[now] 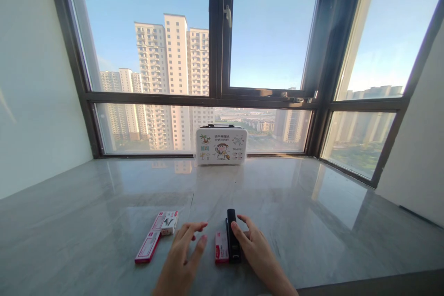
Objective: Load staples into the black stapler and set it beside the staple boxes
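Note:
A black stapler (233, 236) lies lengthwise on the grey marble sill, its far end pointing toward the window. My right hand (255, 243) is at its right side, with the thumb pressed on its top and the fingers curled along the far side. Directly left of the stapler and close against it is a small red and white box (221, 247). My left hand (185, 252) hovers between that box and the other boxes, thumb and fingers apart, holding nothing. Beyond it lie a long pink and white box (149, 246) and a smaller white staple box (169, 223), touching each other.
A white case (222, 146) with cartoon prints and a dark handle stands upright against the window. Dark window frames (201, 98) border the marble sill (277, 199) at the back, with white walls at left and right. The sill's front edge shows at lower right.

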The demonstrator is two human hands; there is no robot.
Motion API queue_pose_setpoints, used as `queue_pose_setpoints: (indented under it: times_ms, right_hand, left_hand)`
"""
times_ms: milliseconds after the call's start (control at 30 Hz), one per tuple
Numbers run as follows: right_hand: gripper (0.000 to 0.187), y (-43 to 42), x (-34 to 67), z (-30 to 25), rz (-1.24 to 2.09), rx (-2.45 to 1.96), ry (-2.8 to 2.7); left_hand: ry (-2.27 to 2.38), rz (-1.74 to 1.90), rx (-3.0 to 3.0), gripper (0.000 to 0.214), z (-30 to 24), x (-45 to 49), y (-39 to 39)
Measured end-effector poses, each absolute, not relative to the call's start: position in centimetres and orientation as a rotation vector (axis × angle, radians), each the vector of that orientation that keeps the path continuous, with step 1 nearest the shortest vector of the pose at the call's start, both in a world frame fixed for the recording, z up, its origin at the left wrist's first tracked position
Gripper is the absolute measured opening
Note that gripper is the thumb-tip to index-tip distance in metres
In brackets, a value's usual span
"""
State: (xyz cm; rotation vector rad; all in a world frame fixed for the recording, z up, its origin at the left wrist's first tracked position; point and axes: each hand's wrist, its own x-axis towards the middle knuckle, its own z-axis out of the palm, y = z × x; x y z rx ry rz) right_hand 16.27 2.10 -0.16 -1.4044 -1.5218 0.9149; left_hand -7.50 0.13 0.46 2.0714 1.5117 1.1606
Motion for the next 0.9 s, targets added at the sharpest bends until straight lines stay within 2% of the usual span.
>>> queue_pose_setpoints:
  times_ms: [100,167,233,400,533,667,767,900]
  right_hand:
    - [0.077,2.0,16.3,-0.3,0.943,-1.378,-1.528]
    - [0.076,1.9,16.3,-0.3,0.950,-1.369,-1.535]
    - [0.075,1.9,16.2,-0.3,0.960,-1.363,-1.539]
    - [0.070,1.7,16.0,-0.1,0.978,-1.335,-1.528]
    - [0.065,1.8,16.0,-0.1,0.935,-1.331,-1.561]
    - [0.065,1.9,16.0,-0.4,0.884,-1.355,-1.581]
    - [0.067,1.8,16.0,-0.3,0.862,-1.360,-1.584]
    - [0.067,1.5,16.1,0.3,0.872,-1.319,-1.611]
  left_hand:
    - [1.879,1.356,2.027,0.036,-1.1,-13.8,-0.7]
    - [2.207,1.302,2.023,0.036,-2.2,-18.2,-1.3]
    - [2.272,1.166,2.098,0.034,-3.1,-21.4,-1.9]
    - [1.938,1.006,2.235,0.028,-3.5,-21.9,-2.5]
    - [1.706,0.915,2.207,0.033,-2.2,-18.0,-2.1]
    - [1.517,1.003,2.140,0.030,-0.3,-13.0,-1.4]
    - [1.297,1.074,2.087,0.036,1.6,-9.1,-0.6]
    - [1.040,0.931,2.082,0.051,3.4,-4.9,0.5]
